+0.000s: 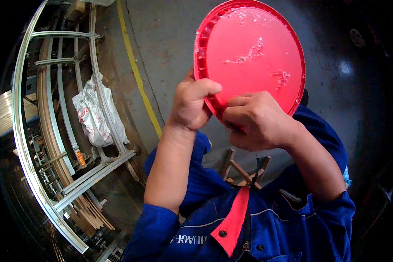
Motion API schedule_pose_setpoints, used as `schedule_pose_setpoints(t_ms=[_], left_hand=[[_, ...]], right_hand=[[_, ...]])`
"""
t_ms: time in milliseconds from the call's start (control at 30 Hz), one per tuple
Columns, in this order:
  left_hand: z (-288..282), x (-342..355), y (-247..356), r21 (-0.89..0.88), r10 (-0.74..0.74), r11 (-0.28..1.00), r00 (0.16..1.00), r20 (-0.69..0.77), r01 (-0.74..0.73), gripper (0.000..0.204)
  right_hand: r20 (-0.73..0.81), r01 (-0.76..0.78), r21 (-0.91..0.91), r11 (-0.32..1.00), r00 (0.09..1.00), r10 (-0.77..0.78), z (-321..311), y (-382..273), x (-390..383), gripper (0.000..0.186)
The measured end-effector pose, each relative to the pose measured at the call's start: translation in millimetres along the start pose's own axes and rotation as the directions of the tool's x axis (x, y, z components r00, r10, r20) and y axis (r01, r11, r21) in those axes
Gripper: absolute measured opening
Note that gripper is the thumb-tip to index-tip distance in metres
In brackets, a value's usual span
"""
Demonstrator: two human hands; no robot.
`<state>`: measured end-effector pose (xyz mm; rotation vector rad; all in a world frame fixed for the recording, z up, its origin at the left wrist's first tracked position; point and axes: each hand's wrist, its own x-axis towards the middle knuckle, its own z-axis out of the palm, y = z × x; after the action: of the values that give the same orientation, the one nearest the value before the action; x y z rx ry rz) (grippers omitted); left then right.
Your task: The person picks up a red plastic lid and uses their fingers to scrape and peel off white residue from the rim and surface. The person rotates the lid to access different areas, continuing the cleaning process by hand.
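A round red plastic lid (249,52) with a ribbed rim is held up in front of me, its flat face toward the camera. Whitish smears or shreds of film cling to that face. My left hand (194,98) grips the lid's lower left edge, thumb lying on the face and the other fingers behind. Against the bottom rim, my right hand (257,120) is closed with its fingers curled in; its fingertips are hidden, so whether they pinch the rim or something small I cannot make out.
On the left stands a metal-framed rack (96,65) with long strips and bars. A white sack (98,113) lies in it. A yellow line (137,72) runs along the grey floor (161,35). Wooden legs, perhaps a stool's (244,168), show between my knees.
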<state>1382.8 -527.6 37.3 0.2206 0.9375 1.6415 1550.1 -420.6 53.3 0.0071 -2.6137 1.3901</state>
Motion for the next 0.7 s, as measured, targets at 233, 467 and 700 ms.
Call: schedule_pose_setpoints(t_ms=[233, 467, 700], left_hand=[[-9.6, -0.9, 15.1, -0.048, -0.007, 0.999, 1.0, 0.016, 0.008, 0.059], [-21.0, -1.0, 22.5, -0.06, 0.007, 0.998, 0.999, -0.034, -0.009, 0.06], [-27.9, 2.6, 20.8, 0.019, 0.027, 0.999, 0.998, -0.049, -0.026, 0.06]], right_hand=[[0.0, -0.01, 0.236, 0.972, 1.0, 0.011, -14.0, 5.8, -10.5, 0.019], [0.104, -0.271, 0.616, 0.74, 0.959, 0.264, -22.1, 2.5, -18.7, 0.015], [-0.045, -0.161, 0.895, 0.416, 0.895, 0.444, -1.3, -2.9, -14.1, 0.012]])
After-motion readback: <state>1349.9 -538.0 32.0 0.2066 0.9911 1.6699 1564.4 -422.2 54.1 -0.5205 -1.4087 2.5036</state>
